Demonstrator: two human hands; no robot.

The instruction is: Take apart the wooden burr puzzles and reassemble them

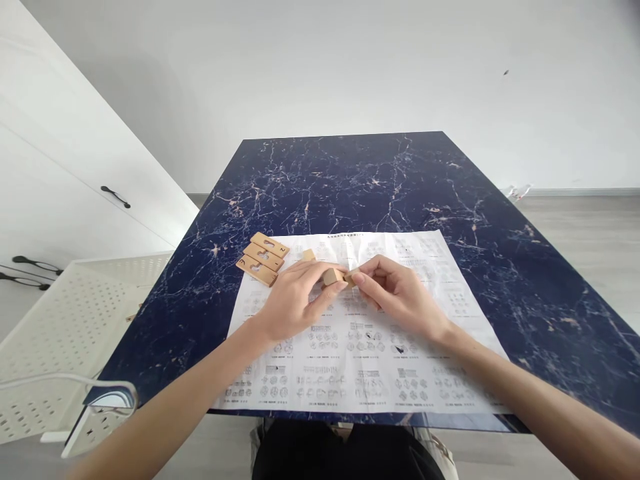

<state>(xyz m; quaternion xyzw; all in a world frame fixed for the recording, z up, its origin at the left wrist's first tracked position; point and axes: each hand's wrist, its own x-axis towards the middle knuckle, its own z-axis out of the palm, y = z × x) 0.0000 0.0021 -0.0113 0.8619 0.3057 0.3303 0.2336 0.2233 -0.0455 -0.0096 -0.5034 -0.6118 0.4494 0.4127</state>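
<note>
a person's left hand point(293, 301) and right hand point(400, 293) meet over a printed sheet of diagrams point(360, 373) spread on a dark blue marbled table point(360, 180). the left fingers point(325, 293) are drawn narrow, pinching a small wooden block point(331, 275); the right fingertips point(361, 279) close on a second wooden piece point(351, 279) that touches the first, both just above the middle of the sheet's far half. the knuckles hide the undersides of both pieces. another loose block point(309, 255) lies just beyond the left hand, and three flat wooden plaques point(263, 259) with cut-out shapes sit side by side at the sheet's far left corner. beside the table's left edge stands a white perforated cart point(65, 320), with a white cabinet point(60, 167) and its black handles point(115, 197) behind it.
</note>
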